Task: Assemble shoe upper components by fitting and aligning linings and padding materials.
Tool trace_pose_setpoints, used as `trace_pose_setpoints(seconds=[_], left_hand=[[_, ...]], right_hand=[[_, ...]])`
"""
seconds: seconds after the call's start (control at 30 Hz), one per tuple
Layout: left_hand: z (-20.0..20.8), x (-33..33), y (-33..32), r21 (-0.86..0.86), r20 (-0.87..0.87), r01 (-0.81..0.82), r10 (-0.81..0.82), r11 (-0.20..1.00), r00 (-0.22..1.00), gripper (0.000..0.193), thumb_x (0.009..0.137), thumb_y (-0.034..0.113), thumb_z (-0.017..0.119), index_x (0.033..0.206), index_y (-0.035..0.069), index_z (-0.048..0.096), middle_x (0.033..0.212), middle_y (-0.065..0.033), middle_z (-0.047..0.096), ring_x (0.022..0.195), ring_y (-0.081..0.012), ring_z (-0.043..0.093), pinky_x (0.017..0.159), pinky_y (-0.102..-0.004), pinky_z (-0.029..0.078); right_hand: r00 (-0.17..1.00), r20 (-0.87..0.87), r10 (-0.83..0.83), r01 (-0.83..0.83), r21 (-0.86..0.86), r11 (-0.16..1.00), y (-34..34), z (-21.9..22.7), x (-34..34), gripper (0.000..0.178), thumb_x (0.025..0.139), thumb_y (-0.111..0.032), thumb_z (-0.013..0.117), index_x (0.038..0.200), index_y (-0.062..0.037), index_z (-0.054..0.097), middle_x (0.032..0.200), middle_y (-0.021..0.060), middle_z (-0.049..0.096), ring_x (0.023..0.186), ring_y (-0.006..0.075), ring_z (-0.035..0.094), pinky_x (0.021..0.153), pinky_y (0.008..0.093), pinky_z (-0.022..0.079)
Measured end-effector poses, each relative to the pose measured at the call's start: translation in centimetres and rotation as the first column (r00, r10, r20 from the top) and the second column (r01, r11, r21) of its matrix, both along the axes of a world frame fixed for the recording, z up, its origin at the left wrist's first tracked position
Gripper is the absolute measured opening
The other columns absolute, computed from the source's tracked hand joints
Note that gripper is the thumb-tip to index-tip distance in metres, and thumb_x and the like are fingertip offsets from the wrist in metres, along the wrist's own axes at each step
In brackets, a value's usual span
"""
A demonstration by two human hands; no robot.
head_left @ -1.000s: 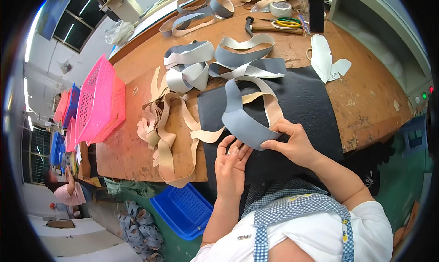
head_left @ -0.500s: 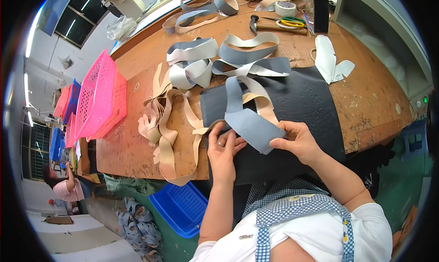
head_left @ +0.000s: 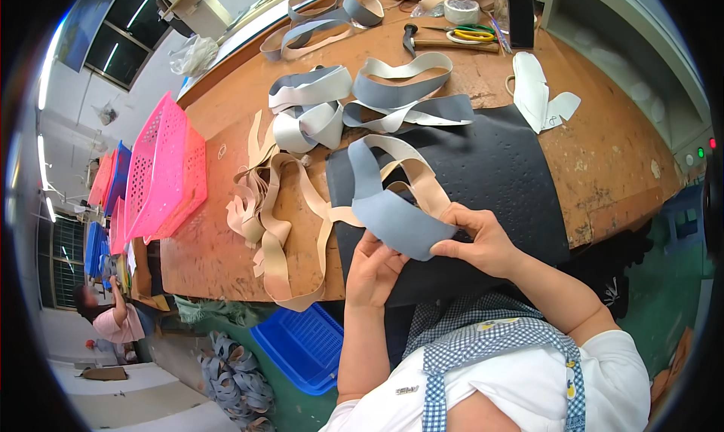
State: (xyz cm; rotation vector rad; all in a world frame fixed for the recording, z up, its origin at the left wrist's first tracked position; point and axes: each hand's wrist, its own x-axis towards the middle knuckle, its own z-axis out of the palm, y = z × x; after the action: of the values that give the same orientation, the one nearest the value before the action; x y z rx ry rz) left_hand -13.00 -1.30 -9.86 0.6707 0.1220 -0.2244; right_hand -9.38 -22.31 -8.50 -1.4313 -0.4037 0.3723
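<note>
A blue-grey leather strip (head_left: pixel 400 222) curves in a loop over the black mat, its inner face pale beige. My right hand (head_left: pixel 483 245) pinches its right end, thumb on top and fingers behind. Just below the strip's left part, my left hand (head_left: pixel 373 272) is closed, with its fingertips partly hidden under the strip's lower edge. A thin beige strip (head_left: pixel 341 216) runs from a heap of beige strips (head_left: pixel 260 206) on the left and passes behind the blue-grey strip, close above my left fingers. Whether the left fingers also hold the beige strip is hidden.
Looped grey-and-white strips (head_left: pixel 403 85) lie beyond the black mat (head_left: pixel 520 176). A hammer (head_left: pixel 452 44), scissors (head_left: pixel 475 34), tape roll (head_left: pixel 461 11) and white templates (head_left: pixel 532 93) lie farther back. A pink basket (head_left: pixel 166 168) stands left; a blue basket (head_left: pixel 298 345) is below the table edge.
The blue-grey strip has moved slightly left and turned its broad face upward. My left hand has gone lower, its fingers from the beige strip's end to beneath the blue-grey strip.
</note>
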Motion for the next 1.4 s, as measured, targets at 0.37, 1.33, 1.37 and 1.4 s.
trace_pose_setpoints(seconds=[0.37,1.33,1.37,1.4], left_hand=[[0.7,-1.4,1.8,0.563,-0.118,0.061,0.007,0.824,0.993,0.044,0.089,0.005,0.069,0.130,-0.002,0.053,0.128,-0.0133,0.060,0.117,-0.0245,0.060,0.102,-0.0404,0.048],[0.5,-4.0,-0.8,0.427,0.176,-0.333,0.284,0.841,0.942,0.026,0.088,-0.003,0.069,0.114,-0.001,0.065,0.106,-0.0064,0.069,0.096,-0.0132,0.065,0.088,-0.0293,0.051],[0.7,-3.8,-0.8,0.427,0.177,-0.332,0.282,0.841,0.943,0.026,0.088,-0.003,0.069,0.114,-0.001,0.065,0.106,-0.0064,0.069,0.096,-0.0132,0.065,0.088,-0.0293,0.051],[1.1,-3.7,-0.9,0.430,0.168,-0.327,0.281,0.841,0.945,0.025,0.088,-0.003,0.069,0.113,-0.001,0.066,0.105,-0.0063,0.070,0.095,-0.0133,0.065,0.087,-0.0293,0.051]], right_hand=[[0.973,0.215,0.085,-0.065,-0.099,0.993,0.8,-0.2,0.1,0.028,0.080,-0.020,0.082,0.094,0.0004,0.068,0.090,0.0066,0.063,0.086,0.0158,0.059,0.078,0.0301,0.046],[0.988,0.111,0.103,-0.077,-0.222,0.972,1.3,1.5,-1.0,0.022,0.078,-0.015,0.081,0.087,0.0000,0.068,0.086,0.0054,0.064,0.081,0.0147,0.058,0.075,0.0302,0.046],[0.978,0.181,0.099,-0.054,-0.234,0.971,1.3,1.4,-1.0,0.022,0.078,-0.015,0.082,0.087,0.0003,0.068,0.084,0.0057,0.064,0.080,0.0156,0.058,0.075,0.0306,0.046],[0.978,0.183,0.096,-0.052,-0.234,0.971,1.4,1.2,-0.9,0.022,0.078,-0.015,0.082,0.087,0.0003,0.068,0.084,0.0057,0.064,0.080,0.0156,0.058,0.075,0.0306,0.046]])
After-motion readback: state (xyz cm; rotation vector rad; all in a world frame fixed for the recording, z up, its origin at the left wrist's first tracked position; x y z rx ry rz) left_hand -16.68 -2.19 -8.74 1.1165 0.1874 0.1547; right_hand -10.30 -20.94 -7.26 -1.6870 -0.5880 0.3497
